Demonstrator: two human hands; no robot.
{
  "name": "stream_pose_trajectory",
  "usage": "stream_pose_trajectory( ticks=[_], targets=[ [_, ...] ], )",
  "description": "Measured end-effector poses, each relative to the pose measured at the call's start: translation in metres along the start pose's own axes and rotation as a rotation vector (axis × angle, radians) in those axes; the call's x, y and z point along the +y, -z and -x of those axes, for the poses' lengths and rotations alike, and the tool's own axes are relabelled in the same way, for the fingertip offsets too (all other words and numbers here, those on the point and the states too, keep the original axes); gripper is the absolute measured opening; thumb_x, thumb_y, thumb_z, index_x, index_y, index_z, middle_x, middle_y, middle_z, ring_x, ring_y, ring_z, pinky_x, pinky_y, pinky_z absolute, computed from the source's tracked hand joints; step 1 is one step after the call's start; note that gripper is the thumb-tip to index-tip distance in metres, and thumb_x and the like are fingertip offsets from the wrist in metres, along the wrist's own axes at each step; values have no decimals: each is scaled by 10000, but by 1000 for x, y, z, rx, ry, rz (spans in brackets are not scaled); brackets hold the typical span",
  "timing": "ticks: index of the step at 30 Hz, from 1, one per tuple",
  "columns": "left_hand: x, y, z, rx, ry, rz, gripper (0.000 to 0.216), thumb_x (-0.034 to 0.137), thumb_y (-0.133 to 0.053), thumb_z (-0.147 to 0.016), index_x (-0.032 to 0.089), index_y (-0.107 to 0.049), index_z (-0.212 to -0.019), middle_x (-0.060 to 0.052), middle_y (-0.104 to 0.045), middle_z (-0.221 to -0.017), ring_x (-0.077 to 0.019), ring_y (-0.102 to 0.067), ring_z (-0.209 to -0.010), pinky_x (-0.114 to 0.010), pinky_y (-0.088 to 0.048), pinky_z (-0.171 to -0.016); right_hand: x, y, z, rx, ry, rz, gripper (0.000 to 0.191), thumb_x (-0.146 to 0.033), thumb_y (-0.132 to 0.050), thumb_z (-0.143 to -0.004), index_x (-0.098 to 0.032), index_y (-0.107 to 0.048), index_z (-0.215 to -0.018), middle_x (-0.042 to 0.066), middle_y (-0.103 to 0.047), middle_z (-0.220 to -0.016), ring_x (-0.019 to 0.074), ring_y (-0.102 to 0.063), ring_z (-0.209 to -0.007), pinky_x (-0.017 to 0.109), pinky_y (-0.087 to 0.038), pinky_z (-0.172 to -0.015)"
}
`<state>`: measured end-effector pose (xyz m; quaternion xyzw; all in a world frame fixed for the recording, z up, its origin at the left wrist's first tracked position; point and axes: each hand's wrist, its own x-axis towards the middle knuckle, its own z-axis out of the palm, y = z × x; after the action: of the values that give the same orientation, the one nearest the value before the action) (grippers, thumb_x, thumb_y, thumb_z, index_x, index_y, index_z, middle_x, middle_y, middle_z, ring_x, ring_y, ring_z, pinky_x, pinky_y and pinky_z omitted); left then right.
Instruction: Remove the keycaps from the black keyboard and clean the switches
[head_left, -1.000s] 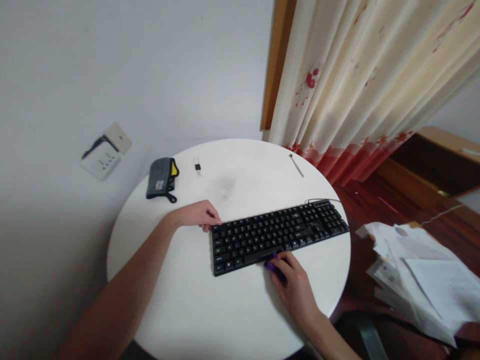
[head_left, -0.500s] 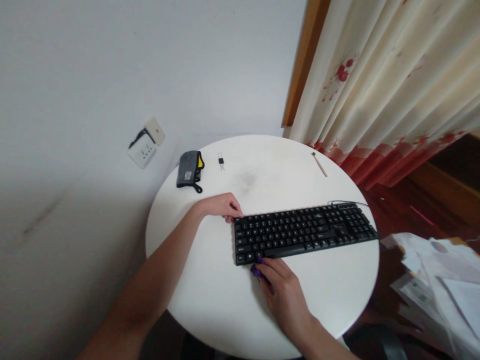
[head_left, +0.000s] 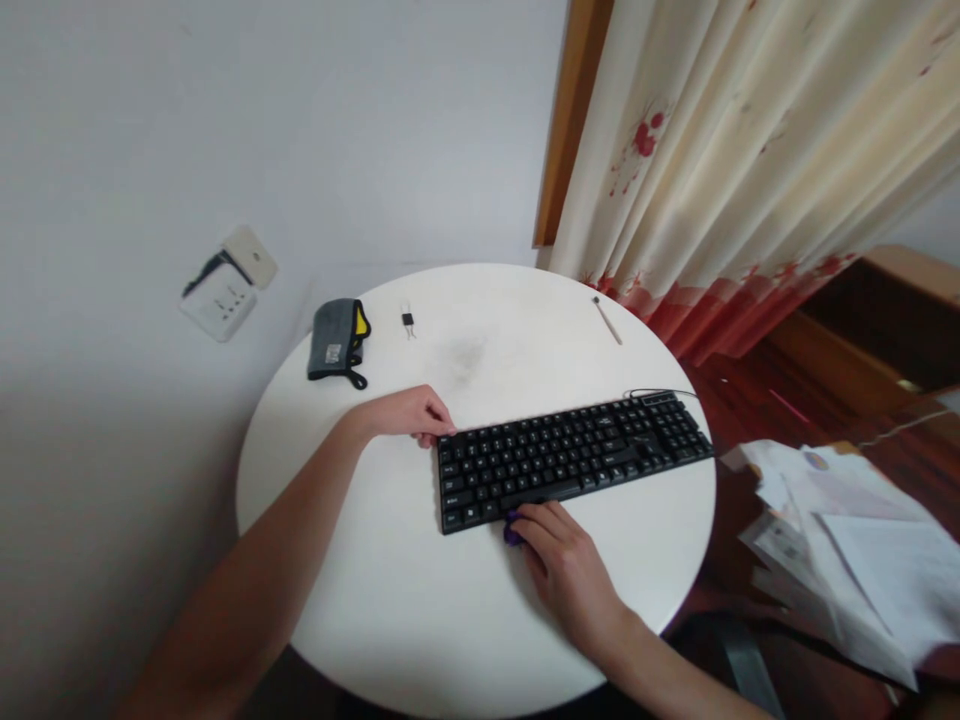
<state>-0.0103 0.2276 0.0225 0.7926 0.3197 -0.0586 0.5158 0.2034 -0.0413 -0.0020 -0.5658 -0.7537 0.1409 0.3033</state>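
Note:
A black keyboard (head_left: 570,458) lies across the round white table (head_left: 420,600). My left hand (head_left: 409,413) rests on the table at the keyboard's far left corner, fingers curled against its edge. My right hand (head_left: 562,560) is closed around a small purple object (head_left: 512,533), pressing it to the keyboard's front edge near the bottom row of keys. What the purple thing is I cannot make out.
A grey pouch with yellow trim (head_left: 336,342) and a small black clip (head_left: 407,321) lie at the table's far left. A thin stick (head_left: 607,321) lies at the far right. A curtain (head_left: 735,170) hangs behind. Loose papers (head_left: 840,540) pile up at the right. A wall socket (head_left: 225,290) is on the left.
My right hand with the purple object slid left along the keyboard's front edge, from under the middle keys toward the left end. My left hand stayed at the corner.

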Motion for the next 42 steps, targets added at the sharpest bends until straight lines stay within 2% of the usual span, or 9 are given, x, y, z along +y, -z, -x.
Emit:
stream_pose_trajectory(
  ticks=[9,19,24,28,32,38,42],
  targets=[
    [-2,2,-1,-11,27,-22,407,549,-663,-763,160,-777,-802,-54,-677,-580,-137,-596,-538,-210,-443,-534,88,67,38,148,-131,158,273,-102,-507,-875,-216,-694,-1037,86,-688,-1106,239,-631,-965,426,-562,-843],
    [-1,4,-4,2,53,-72,406,556,-658,-758,172,-781,-795,-51,-669,-563,-137,-587,-529,-207,-436,-527,169,133,67,236,-338,385,249,-220,-495,-876,-191,-696,-1020,106,-688,-1142,260,-622,-1049,424,-497,-950],
    [-4,4,-4,-2,41,-61,418,566,-653,-753,167,-775,-783,-50,-665,-562,-141,-588,-530,-210,-436,-525,188,153,68,266,-398,448,274,-219,-487,-834,-192,-703,-1002,105,-705,-1107,262,-634,-1017,415,-493,-926],
    [-4,4,-4,-4,33,-66,418,565,-648,-763,168,-775,-794,-50,-669,-571,-139,-592,-534,-207,-438,-528,201,163,68,263,-501,455,305,-258,-483,-817,-174,-718,-994,116,-731,-1020,266,-664,-921,398,-505,-856],
    [-2,4,-3,1,47,-56,405,551,-656,-769,166,-777,-798,-50,-670,-567,-134,-588,-527,-204,-437,-529,215,169,63,361,-628,361,336,-331,-523,-784,-140,-736,-961,128,-745,-932,258,-680,-816,371,-517,-773],
    [0,4,-2,0,35,-48,397,544,-662,-777,164,-775,-795,-48,-668,-563,-129,-584,-525,-203,-429,-527,229,178,32,321,-678,78,333,-341,-581,-745,-111,-750,-917,112,-754,-843,221,-675,-694,318,-513,-661],
    [0,3,-1,-2,26,-38,391,538,-665,-781,161,-770,-785,-45,-667,-566,-126,-583,-527,-201,-425,-529,236,186,5,248,-753,26,305,-291,-601,-746,-94,-753,-922,102,-748,-790,195,-653,-632,292,-485,-602]
  ],
)
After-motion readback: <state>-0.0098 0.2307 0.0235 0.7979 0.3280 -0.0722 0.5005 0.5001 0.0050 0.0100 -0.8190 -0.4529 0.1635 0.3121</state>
